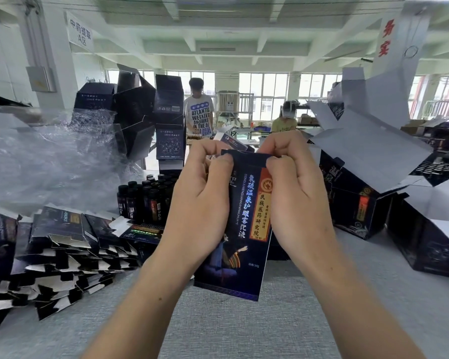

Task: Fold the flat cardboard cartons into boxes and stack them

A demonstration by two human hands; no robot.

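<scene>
Held upright over the near middle of the grey bench [244, 332]: one dark printed carton [233, 255], leaning slightly, lower end toward the near edge. Gripped on either side by the left hand [200, 203] and the right hand [296, 200], fingers [219, 161] of both curled over the top flap and pinching it. Hidden behind the palms: both long sides of the carton; behind the knuckles: its top opening and anything inside. Hard to tell whether the lower end touches the bench.

Grey bench surface showing along the near edge, between and beside the forearms.

At the left edge, a sprawling pile of flat cartons [62, 250], cut off by the frame. Behind it, toward the middle, dark bottles [145, 200] standing upright, partly hidden by the left hand. Along the right edge, folded boxes [360, 211] with pale flaps open, insides out of sight.

Far left, crumpled clear plastic wrap [49, 156]; beside it a tall stack of boxes [166, 120], some tilted. Beyond the far edge, two people [199, 112], small and blurred.
</scene>
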